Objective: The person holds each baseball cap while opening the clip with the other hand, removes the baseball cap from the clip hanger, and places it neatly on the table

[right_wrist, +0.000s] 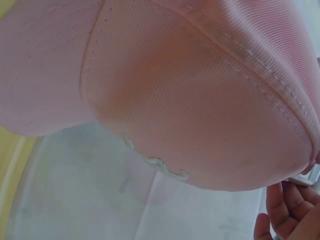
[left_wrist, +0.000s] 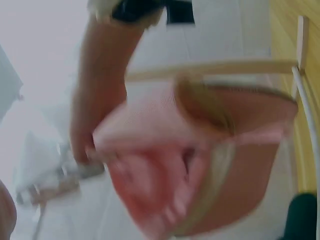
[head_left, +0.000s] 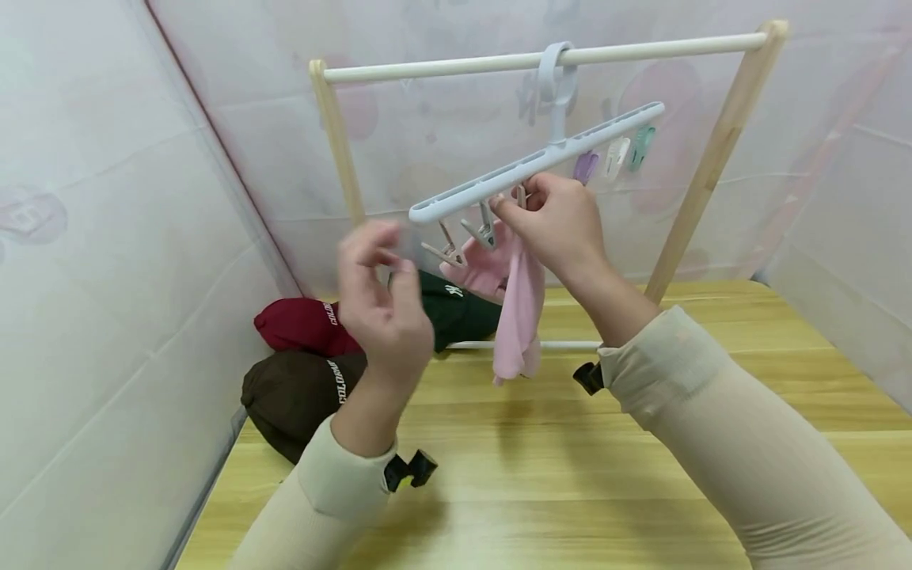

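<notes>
A: Biggest first. Wooden drying rack (head_left: pixel 712 166) stands on the table (head_left: pixel 641 491), white bar across the top. A grey clip hanger (head_left: pixel 534 162) hooks on that bar, tilted, low end to the left.

B: Then the caps?

A: Three lie on the table by the rack's left post: brown cap (head_left: pixel 295 396), red cap (head_left: pixel 302 324), dark green cap (head_left: pixel 459 309). The pink cap (head_left: pixel 516 305) hangs from a clip under the hanger, drooping limp.

B: Hands?

A: Right hand (head_left: pixel 559 229) is up at the hanger, fingers curled and pinching at a clip where the pink cap's edge sits. Cannot tell if it grips clip, cloth or both. Left hand (head_left: pixel 381 293) hovers apart in the air, blurred, fingers loosely bent, holding nothing.

B: How does the cap handle?

A: Light, soft ribbed cloth, folds on itself; the brim is likely the only stiff part. Not fragile, not slippery. Best hold is probably the edge near the clip or the brim; the crown just collapses.
</notes>
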